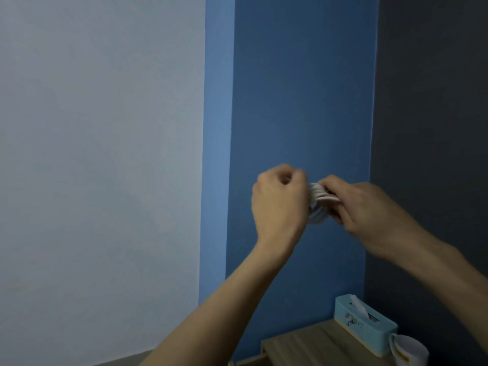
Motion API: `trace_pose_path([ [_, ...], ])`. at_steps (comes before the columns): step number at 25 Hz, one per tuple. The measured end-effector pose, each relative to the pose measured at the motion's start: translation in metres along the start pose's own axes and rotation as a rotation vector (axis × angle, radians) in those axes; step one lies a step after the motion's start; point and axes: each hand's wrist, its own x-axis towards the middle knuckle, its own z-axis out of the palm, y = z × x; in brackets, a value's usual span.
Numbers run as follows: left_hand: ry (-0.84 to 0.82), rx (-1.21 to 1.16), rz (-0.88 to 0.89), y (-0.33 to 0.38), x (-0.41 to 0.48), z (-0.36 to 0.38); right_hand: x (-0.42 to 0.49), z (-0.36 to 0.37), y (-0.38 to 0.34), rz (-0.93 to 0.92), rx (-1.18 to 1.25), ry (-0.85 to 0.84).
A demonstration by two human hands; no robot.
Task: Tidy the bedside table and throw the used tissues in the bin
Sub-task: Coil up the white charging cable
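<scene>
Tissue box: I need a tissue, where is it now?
Head view, lower right: the tissue box stands on the wooden bedside table, a white cup right beside its nearer end.

Left hand (280,199), right hand (369,210): both bare, folks.
The forearms (237,299) run uncovered too, wrist right down to the frame's lower edge, and there's a touch of blur softening knuckles and fingers.

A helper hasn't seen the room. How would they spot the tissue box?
Find the wooden bedside table against the blue wall. The tissue box lies on it: long, pale blue, a white tissue sticking up, unlike the round white cup beside it.
</scene>
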Motion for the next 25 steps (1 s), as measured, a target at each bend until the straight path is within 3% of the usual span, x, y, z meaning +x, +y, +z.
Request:
trace_pose_path([
  [1,0.017,-0.03,0.011,-0.001,0.004,-0.001,-0.001,0.001,0.001,0.026,-0.056,0.008],
  [4,-0.43,0.08,0.082,-0.004,0.001,-0.004,0.0,0.0,0.009,0.116,0.027,0.036],
  [6,-0.57,0.247,0.163,-0.011,-0.004,-0.005,0.001,-0.003,0.01,0.115,0.154,0.018],
  [8,-0.527,0.366,0.237,-0.015,-0.002,-0.006,0.002,-0.006,0.007,0.134,0.305,-0.038],
  [11,-0.489,0.337,0.313,-0.018,-0.001,-0.008,0.001,-0.014,0.006,0.186,0.512,-0.127],
  [15,-0.446,0.315,0.346,-0.017,-0.003,-0.006,0.004,-0.024,0.007,0.244,0.728,-0.027],
  [18,-0.411,0.339,0.341,-0.018,0.002,-0.005,0.005,-0.026,0.011,0.153,0.497,0.049],
  [22,-0.41,0.377,0.34,-0.024,0.004,-0.005,0.009,-0.028,0.015,0.071,0.133,-0.008],
  [25,-0.402,0.385,0.337,-0.024,0.006,-0.004,0.011,-0.022,0.016,0.075,0.085,0.013],
])
